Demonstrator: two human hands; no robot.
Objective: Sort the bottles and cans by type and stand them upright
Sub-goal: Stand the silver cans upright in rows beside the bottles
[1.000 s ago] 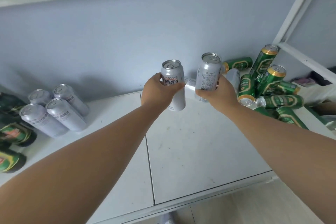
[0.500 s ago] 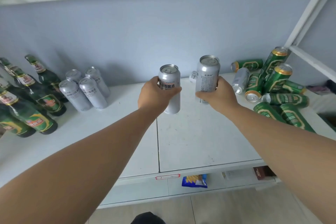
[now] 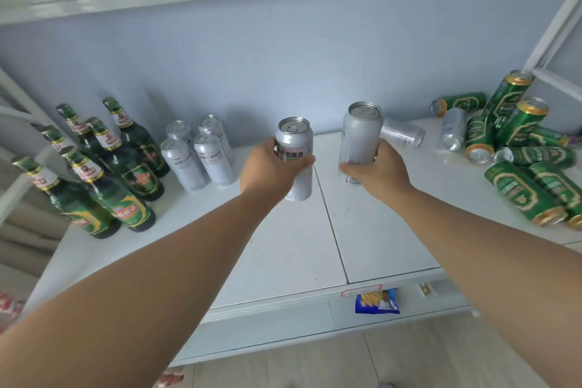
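Note:
My left hand (image 3: 271, 167) grips a silver can (image 3: 296, 148) upright above the middle of the white tabletop (image 3: 371, 239). My right hand (image 3: 378, 170) grips a second silver can (image 3: 360, 135), also upright, just to its right. Several silver cans (image 3: 196, 154) stand upright at the back left. Beside them, several green bottles (image 3: 126, 173) stand in a group. Green cans (image 3: 516, 148) lie in a jumble at the right, some leaning. Two silver cans (image 3: 453, 129) lie among them.
A pale blue wall runs behind the table. A white frame (image 3: 554, 38) rises at the back right. A blue snack packet (image 3: 376, 301) lies on the shelf under the tabletop. Wooden floor shows below.
Both hands have carried their silver cans leftward, away from the green can pile. The view has swung left and down, bringing the bottles and upright silver cans fully into sight.

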